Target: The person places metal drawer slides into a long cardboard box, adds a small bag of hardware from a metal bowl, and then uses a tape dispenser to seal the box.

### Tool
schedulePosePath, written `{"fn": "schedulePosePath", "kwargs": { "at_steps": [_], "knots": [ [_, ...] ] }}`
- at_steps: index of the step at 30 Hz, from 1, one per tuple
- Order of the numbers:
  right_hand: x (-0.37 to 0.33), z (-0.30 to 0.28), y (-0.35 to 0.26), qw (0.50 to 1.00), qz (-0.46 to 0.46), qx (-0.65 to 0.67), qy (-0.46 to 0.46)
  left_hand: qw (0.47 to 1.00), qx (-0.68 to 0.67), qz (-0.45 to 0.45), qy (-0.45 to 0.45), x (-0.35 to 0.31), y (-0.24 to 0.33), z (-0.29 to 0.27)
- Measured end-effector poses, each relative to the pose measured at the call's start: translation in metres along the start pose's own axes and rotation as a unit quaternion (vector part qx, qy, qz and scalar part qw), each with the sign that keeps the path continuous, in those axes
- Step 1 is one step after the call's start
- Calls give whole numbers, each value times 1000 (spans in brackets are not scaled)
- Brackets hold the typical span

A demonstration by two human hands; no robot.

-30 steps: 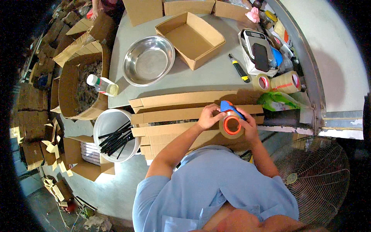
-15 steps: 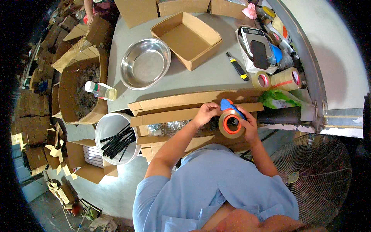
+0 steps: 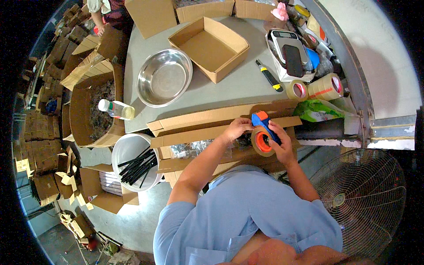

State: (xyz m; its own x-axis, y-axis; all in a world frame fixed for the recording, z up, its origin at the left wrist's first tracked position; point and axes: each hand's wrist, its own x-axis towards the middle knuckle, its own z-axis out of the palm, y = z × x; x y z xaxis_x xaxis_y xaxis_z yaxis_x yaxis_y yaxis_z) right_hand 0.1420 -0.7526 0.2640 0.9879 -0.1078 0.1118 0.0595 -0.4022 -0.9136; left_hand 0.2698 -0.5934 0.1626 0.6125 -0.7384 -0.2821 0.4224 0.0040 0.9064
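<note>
My right hand [image 3: 284, 140] is wrapped round a blue and orange tape dispenser [image 3: 268, 129] from its right side. A roll of tape [image 3: 257, 148] sits on the dispenser, around its orange hub. Close by on the left, my left hand [image 3: 236, 129] has thumb and fingers pinched together beside the dispenser's head; what lies between them, if anything, is too small to make out. Both hands are above an open cardboard box [image 3: 185, 140] in front of my body. Small metal parts in clear plastic [image 3: 194, 149] show inside the box, partly hidden by my left forearm.
A steel bowl [image 3: 164, 78], a shallow cardboard tray [image 3: 210, 46], a utility knife [image 3: 269, 78] and tape rolls [image 3: 326, 87] are on the table. A white bucket [image 3: 128, 148] with black rods stands left. A large fan [image 3: 357, 201] is at right. Another person's hand [image 3: 100, 29] shows far left.
The tape dispenser has turned in my right hand, so its orange-topped head now faces up and the tape roll looks narrower. My left hand stays pinched beside it.
</note>
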Motion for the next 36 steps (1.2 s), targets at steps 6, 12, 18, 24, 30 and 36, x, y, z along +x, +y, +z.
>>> {"fn": "schedulePosePath", "kwargs": {
  "at_steps": [6,12,18,24,30,36],
  "knots": [
    [2,-3,-2,990,95,99,40,988,153,1,-32,-2,4,-3],
    [8,-47,1,779,345,523,17,892,382,239,-47,-3,10,-10],
    [-2,-52,-6,924,260,260,104,986,153,32,-49,7,10,-9],
    [-11,-32,-15,996,69,21,48,989,-4,-115,-90,12,26,3],
    [-15,-17,-34,986,-40,-159,-34,998,27,-57,1,21,28,14],
    [-38,-20,-26,981,-3,-191,-19,931,359,70,4,47,13,24]
  ]
}}
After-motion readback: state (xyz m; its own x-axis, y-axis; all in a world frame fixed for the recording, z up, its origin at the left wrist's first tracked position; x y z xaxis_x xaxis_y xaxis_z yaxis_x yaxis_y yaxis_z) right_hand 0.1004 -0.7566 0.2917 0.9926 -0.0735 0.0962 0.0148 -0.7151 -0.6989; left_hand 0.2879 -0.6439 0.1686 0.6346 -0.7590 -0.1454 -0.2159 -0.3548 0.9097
